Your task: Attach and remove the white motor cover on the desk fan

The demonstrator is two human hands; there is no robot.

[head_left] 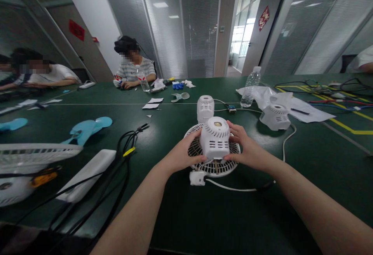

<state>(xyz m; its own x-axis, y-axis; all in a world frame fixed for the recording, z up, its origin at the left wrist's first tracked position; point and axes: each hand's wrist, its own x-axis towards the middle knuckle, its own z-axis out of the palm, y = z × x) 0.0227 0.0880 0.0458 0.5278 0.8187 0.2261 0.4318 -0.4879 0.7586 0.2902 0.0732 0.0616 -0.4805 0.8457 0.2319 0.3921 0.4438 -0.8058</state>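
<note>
Between my two hands is a white vented fan motor housing [215, 140], standing over a round white fan grille [230, 166]. My left hand [186, 152] grips its left side, with the thumb near the lower front edge. On the opposite side, my right hand [247, 148] holds it with curved fingers and thumb. A white plug-like block [197, 178] sits at the grille's near edge, and a white cord [233, 188] runs right from it. Just behind stands a second white housing [205, 107]. What lies under the held housing is hidden.
A third white housing [275, 116], a water bottle [251, 86] and paper sheets [311, 109] are at the right. On the left are black cables [125, 165], a white power strip [87, 175], blue fan blades [87, 129] and another grille [37, 150]. Other people sit across the table.
</note>
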